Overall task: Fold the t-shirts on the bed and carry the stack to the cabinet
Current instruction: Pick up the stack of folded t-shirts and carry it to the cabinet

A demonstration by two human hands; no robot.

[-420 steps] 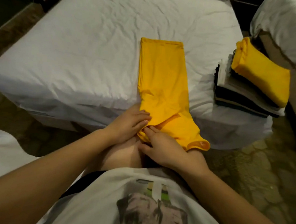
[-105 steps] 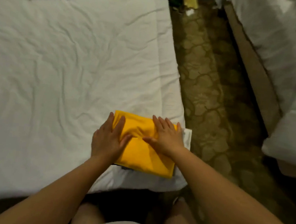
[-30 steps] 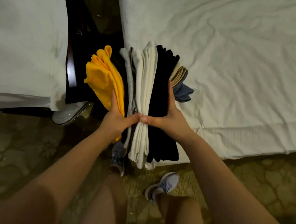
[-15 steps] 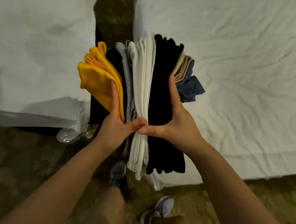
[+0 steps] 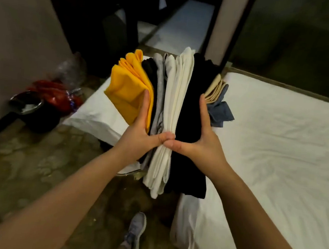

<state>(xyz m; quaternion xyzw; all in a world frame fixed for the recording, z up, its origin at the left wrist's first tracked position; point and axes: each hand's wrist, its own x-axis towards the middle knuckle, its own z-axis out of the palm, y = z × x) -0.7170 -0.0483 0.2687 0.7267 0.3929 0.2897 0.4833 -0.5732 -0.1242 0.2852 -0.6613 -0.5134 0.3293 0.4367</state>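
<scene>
The stack of folded t-shirts (image 5: 174, 105) is held on edge in the air, just off the left edge of the bed (image 5: 277, 155), with the yellow shirt (image 5: 126, 92) farthest from it. The left hand (image 5: 138, 136) and right hand (image 5: 201, 142) press flat on opposite sides, fingers straight, thumb tips touching.

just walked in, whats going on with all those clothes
A person holds the stack of folded t-shirts on edge, squeezed between both hands. The left hand presses flat on the yellow shirt at one end, the right hand on the other end by the blue shirt, thumbs meeting across the near edge. The stack is in the air beside the bed. Folding looks done; the stack is not yet put away.
</scene>
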